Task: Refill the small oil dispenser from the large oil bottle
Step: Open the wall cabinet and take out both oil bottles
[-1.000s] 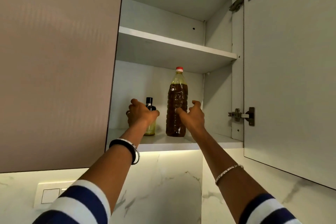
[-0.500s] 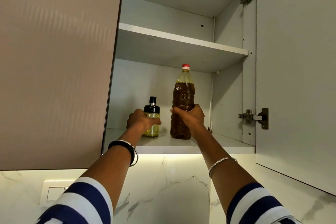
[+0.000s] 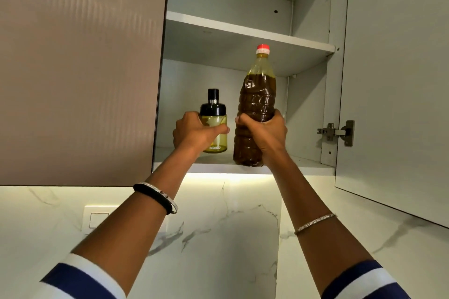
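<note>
White lower shelf (image 3: pixel 218 165) is offering open headroom. Raised left hand (image 3: pixel 194 133) is gripping the small oil dispenser (image 3: pixel 216 121); raised right hand (image 3: pixel 264 131) is gripping the large oil bottle (image 3: pixel 255 104) at the shelf's front edge.

Left sleeve (image 3: pixel 80 279), right sleeve (image 3: pixel 364 281): navy-and-white stripes. Wrist behind left hand (image 3: pixel 194 133): black band (image 3: pixel 150 195) plus silver bangle (image 3: pixel 173 206). Forearm behind right hand (image 3: pixel 264 133): thin silver chain bracelet (image 3: pixel 315 222).
</note>
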